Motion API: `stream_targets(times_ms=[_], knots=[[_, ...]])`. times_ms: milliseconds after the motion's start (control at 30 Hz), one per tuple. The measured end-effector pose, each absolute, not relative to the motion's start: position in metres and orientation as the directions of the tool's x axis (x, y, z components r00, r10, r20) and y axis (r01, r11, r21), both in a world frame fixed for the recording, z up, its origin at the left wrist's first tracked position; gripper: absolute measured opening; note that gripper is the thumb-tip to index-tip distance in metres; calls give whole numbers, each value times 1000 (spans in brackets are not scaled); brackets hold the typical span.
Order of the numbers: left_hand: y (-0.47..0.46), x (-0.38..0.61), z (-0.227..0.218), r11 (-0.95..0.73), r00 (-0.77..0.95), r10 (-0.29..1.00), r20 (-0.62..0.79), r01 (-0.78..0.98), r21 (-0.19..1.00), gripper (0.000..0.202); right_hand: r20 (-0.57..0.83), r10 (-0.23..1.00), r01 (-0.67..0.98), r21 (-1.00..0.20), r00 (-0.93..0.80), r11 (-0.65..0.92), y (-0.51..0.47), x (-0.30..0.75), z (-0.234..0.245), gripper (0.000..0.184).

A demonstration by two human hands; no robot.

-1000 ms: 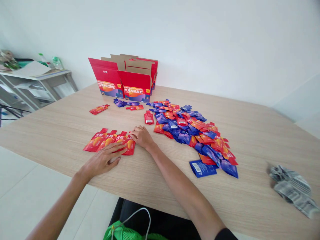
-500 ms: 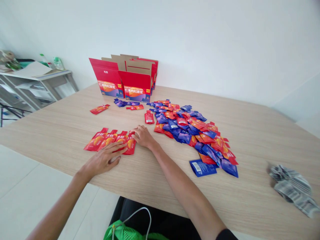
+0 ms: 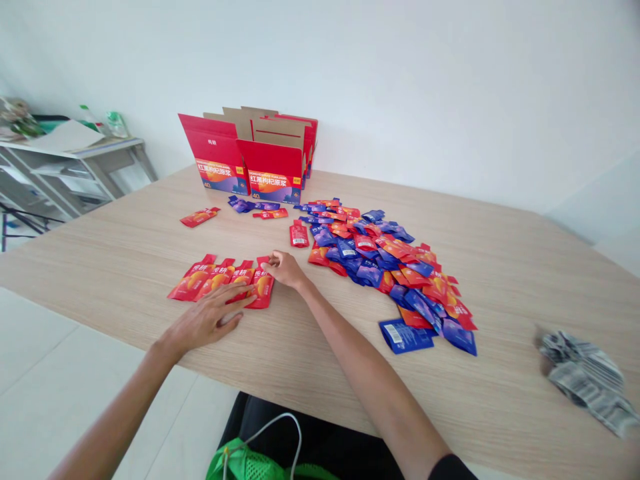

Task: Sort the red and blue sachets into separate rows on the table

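Head view: four flat red-and-orange glossy-film pouches [image 3: 221, 277], rowed at 11 o'clock from wearer. Left hand [image 3: 207, 320] with fingers outstretched across them, gripping none; right hand [image 3: 284, 268] with fingers curled at rightmost pouch [image 3: 263, 287], pinch unclear. Probably light, soft, slippery; best held by side edges.

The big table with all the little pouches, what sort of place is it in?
Perhaps a workroom or office. The table bears a heap of red and blue pouches, red boxes with raised flaps stand at its back, and a small desk to the left holds paper.
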State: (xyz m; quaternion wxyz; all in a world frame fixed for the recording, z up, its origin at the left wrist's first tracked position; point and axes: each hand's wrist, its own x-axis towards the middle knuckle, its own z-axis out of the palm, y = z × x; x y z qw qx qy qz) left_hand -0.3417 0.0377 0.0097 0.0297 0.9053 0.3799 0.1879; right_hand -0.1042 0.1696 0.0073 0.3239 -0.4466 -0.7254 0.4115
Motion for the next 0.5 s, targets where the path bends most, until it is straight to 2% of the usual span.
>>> stream_targets(times_ms=[133, 300, 367, 433, 500], knots=[[37, -340, 9, -682, 602, 725, 335, 695, 229, 55, 42, 930, 240, -961, -365, 138, 176, -98, 3, 21], [38, -342, 11, -706, 630, 704, 329, 671, 227, 41, -12, 925, 161, -985, -379, 53, 174, -96, 7, 28], [38, -341, 11, -690, 614, 721, 321, 679, 250, 43, -27, 923, 103, -995, -383, 13, 169, -98, 12, 31], [36, -334, 12, -636, 536, 767, 353, 709, 304, 52, -59, 926, 30, -998, -374, -51, 163, -101, 18, 33], [34, -320, 10, -540, 386, 829, 404, 739, 403, 62, -101, 926, -33, -992, -364, -122, 157, -103, 25, 36]])
